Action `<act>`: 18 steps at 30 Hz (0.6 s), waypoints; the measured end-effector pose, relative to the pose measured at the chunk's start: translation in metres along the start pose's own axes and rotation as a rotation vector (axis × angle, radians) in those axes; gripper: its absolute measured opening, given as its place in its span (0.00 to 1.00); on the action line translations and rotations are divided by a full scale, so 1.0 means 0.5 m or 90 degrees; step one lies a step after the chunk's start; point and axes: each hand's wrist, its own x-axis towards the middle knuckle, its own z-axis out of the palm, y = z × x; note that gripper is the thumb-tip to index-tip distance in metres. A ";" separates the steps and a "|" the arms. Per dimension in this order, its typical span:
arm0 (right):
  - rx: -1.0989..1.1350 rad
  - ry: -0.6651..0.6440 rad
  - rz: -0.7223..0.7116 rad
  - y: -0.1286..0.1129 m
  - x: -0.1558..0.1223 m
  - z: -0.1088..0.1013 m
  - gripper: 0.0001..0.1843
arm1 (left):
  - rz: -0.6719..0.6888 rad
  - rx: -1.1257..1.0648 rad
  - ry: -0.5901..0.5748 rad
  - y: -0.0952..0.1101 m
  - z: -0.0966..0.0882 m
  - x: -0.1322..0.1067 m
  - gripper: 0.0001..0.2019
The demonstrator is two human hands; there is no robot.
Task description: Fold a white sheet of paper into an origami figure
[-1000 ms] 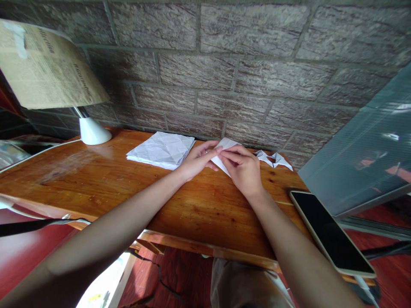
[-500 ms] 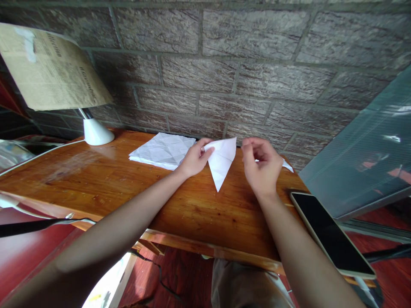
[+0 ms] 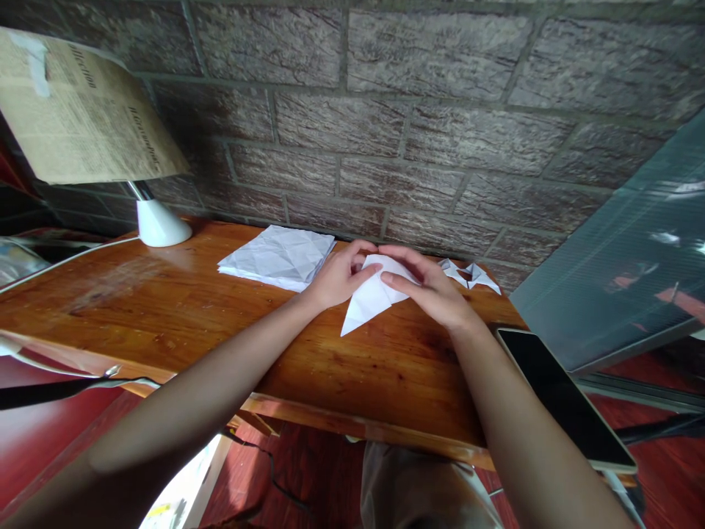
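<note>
A folded sheet of white paper [image 3: 366,303] is held between both hands above the wooden table [image 3: 352,367], one sharp point aimed down and to the left. My left hand [image 3: 344,275] grips its left side, thumb on the front face and fingers behind. On the right side, my right hand [image 3: 427,286] pinches the paper, its thumb also on the front. The two thumbs are close together, and the fingers behind the sheet are partly hidden. Just left of my left hand lies a stack of creased white paper [image 3: 278,257].
Folded white paper pieces [image 3: 471,274] sit at the back right, near the brick wall [image 3: 435,132]. A phone [image 3: 562,397] lies along the table's right edge. At the left back stands a lamp [image 3: 162,224] with a newsprint shade, its white cord trailing left.
My right hand has come left and taken hold of the paper. The paper has turned, so its point now leans left. The folded pieces behind my right hand show more fully.
</note>
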 end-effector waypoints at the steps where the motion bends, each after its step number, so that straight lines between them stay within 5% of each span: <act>1: 0.006 -0.022 0.010 -0.001 -0.001 0.000 0.28 | 0.000 -0.005 0.008 -0.001 0.001 0.001 0.17; 6: 0.117 -0.026 0.090 0.007 0.002 -0.007 0.25 | 0.002 -0.042 0.023 -0.006 0.003 0.004 0.16; 18: -0.007 0.005 0.102 0.029 0.007 -0.018 0.16 | 0.000 -0.022 -0.100 0.001 0.008 -0.006 0.16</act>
